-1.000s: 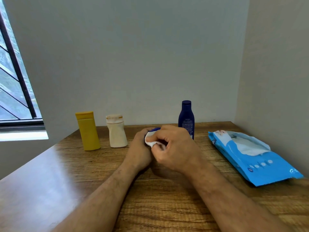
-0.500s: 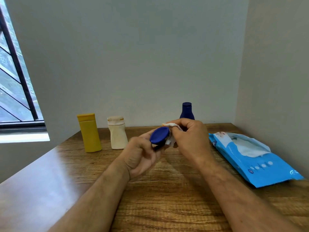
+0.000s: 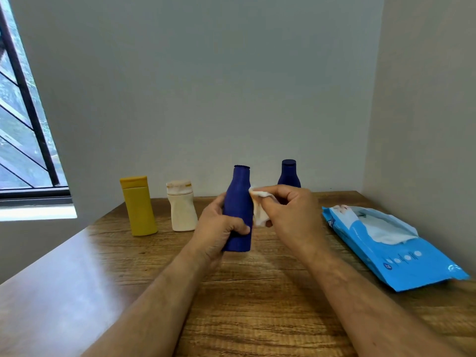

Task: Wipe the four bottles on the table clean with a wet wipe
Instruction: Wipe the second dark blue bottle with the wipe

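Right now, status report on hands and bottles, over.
Left hand grips blue bottle upright. Right hand pinches wet wipe against its side. Nothing blocking.

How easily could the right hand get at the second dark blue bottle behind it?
Probably easily: the second dark blue bottle stands just behind the right hand, nothing between, but its grip holds the wet wipe.

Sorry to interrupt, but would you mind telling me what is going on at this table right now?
A person is cleaning bottles. The left hand grips a dark blue bottle upright, while the right hand pinches a crumpled wet wipe against its side. A yellow bottle, a cream bottle and a second dark blue bottle stand behind on the wooden table. An open blue wipe pack lies to the right.
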`<state>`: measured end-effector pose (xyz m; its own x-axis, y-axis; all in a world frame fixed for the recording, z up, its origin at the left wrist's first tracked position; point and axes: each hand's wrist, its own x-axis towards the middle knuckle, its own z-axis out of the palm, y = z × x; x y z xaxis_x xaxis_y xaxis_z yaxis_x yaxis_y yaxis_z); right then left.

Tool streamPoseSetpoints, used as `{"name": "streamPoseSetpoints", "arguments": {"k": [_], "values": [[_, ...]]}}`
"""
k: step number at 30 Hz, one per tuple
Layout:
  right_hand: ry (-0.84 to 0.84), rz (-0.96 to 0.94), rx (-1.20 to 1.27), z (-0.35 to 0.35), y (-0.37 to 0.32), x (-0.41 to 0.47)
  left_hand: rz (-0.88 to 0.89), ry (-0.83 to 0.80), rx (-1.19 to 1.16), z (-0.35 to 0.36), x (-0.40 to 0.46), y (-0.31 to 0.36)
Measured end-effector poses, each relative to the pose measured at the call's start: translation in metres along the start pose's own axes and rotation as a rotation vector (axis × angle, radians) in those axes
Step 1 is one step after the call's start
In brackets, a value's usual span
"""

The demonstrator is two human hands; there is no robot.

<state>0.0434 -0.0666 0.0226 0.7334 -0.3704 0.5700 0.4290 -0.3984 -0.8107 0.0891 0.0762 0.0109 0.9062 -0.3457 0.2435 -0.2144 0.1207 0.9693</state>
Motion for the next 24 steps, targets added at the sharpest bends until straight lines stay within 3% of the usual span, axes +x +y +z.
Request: {"name": "streamPoseSetpoints", "arguments": {"k": [2,4,9,21,24], "values": [[0.081,-0.025,-0.003,-0.0025,-0.0008,0.0012,0.134,0.053,0.314,0.0004,-0.002,-0.0009],[0.151,-0.053,0.033,-0.0061,-0.0032,0.0028,0.239,0.112,0.464,0.0007,-0.0028,-0.0008],[0.245,-0.113,0.104,-0.0102,-0.0058,0.0045,0.313,0.192,0.548,-0.0065,0.0018,-0.0024],[0.021,-0.231,-0.013,-0.0044,-0.004,-0.0029,0.284,0.204,0.673,-0.0074,0.0032,-0.0072],[-0.011,-0.21,0.089,-0.0057,-0.0087,-0.0035,0.276,0.196,0.656,-0.0073,0.0028,-0.0065]]}}
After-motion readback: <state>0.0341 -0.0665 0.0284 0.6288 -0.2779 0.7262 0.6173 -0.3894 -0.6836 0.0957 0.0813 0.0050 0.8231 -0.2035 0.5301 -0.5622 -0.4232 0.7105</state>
